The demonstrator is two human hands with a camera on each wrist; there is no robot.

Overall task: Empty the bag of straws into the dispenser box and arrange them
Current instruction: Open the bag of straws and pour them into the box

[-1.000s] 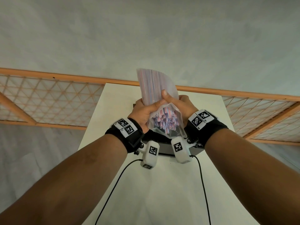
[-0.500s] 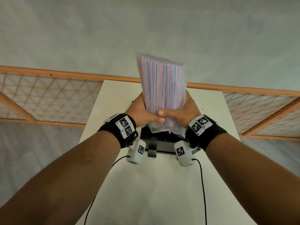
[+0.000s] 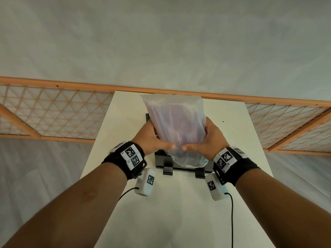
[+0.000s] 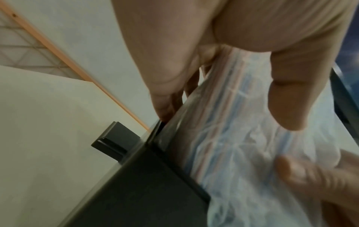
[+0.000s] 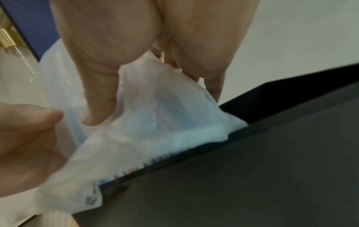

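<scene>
A clear plastic bag of striped straws (image 3: 174,126) is held upright over the black dispenser box (image 3: 161,159) on the white table (image 3: 172,203). My left hand (image 3: 152,138) grips the bag's left side and my right hand (image 3: 207,138) grips its right side, thumbs meeting at the front. The bag's open lower end (image 3: 188,161) hangs into the box. In the left wrist view the straws (image 4: 219,110) slant down into the box (image 4: 136,192). In the right wrist view the bag's mouth (image 5: 155,138) lies on the box rim (image 5: 252,138), straw tips just showing.
The box stands mid-table with two black feet (image 3: 168,170) at its near edge. Two cables (image 3: 232,221) trail toward me over the table. A wooden lattice screen (image 3: 53,113) runs behind the table, with grey floor on both sides.
The bag has turned from tilted to upright and come down, so its lower end now sits in the box. Both hands moved down and apart to the bag's sides.
</scene>
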